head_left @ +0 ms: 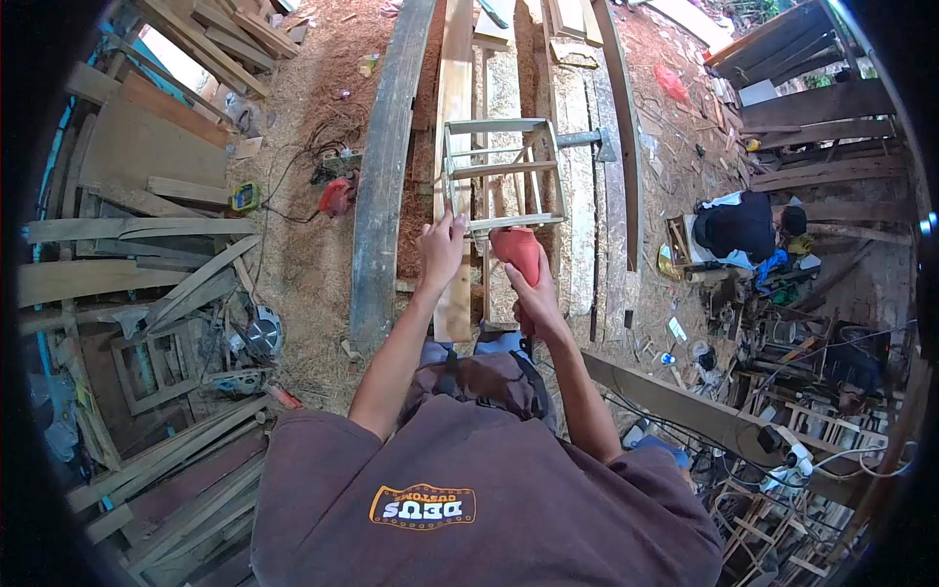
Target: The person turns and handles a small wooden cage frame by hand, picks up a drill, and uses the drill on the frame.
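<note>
A small open wooden frame with crossbars (504, 170) rests on the planks in front of me. At its near left corner is my left hand (443, 249), its fingers closed on the edge of the wood. My right hand (539, 298) grips a red power tool (516, 252), drill-like in shape, with its front end close to the frame's near rail. Whether the tool touches the rail I cannot make out. Beside the frame's right side lies a tool with a dark metal head (606, 145), like a hatchet or hammer.
Long planks (386, 186) form the work surface. A red corded power tool (337, 196) lies on the shavings to the left, with a circular saw (262, 333) nearer. Lumber is stacked at far left. On the right, another person (738, 227) crouches near cables and scattered wooden pieces.
</note>
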`<action>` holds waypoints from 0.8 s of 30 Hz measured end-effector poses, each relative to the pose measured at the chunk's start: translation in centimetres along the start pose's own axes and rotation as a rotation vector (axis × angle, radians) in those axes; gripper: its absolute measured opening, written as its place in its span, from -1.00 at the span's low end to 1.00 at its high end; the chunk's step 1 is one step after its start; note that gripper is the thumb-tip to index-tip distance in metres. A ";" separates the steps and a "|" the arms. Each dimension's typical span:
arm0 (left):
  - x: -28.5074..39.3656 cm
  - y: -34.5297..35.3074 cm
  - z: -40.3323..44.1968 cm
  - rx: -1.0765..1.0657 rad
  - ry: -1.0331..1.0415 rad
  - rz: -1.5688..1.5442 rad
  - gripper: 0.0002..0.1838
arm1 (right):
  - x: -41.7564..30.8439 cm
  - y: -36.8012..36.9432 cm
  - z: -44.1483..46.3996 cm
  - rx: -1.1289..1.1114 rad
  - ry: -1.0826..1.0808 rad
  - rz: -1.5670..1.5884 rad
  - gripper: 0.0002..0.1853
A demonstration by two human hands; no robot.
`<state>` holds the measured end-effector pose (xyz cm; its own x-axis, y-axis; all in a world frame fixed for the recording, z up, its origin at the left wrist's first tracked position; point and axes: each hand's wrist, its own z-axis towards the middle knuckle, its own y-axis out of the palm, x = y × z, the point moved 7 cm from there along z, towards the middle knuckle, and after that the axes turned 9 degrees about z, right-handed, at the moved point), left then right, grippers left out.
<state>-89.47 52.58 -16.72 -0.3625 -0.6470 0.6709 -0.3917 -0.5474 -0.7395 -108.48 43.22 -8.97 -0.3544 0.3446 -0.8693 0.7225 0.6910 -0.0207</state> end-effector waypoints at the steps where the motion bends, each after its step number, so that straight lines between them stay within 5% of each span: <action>1: 0.0 0.1 0.0 -0.016 -0.015 0.003 -0.47 | -0.1 0.0 -0.2 0.006 0.021 -0.005 -0.13; 24: -0.5 0.5 0.1 -0.001 0.028 0.050 -0.44 | 0.4 -0.2 1.1 0.061 -0.072 -0.004 -0.38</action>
<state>-89.37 52.54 -17.44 -0.4054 -0.6580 0.6346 -0.3733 -0.5145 -0.7720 -108.10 42.56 -9.85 -0.3157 0.2939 -0.9022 0.7570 0.6513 -0.0527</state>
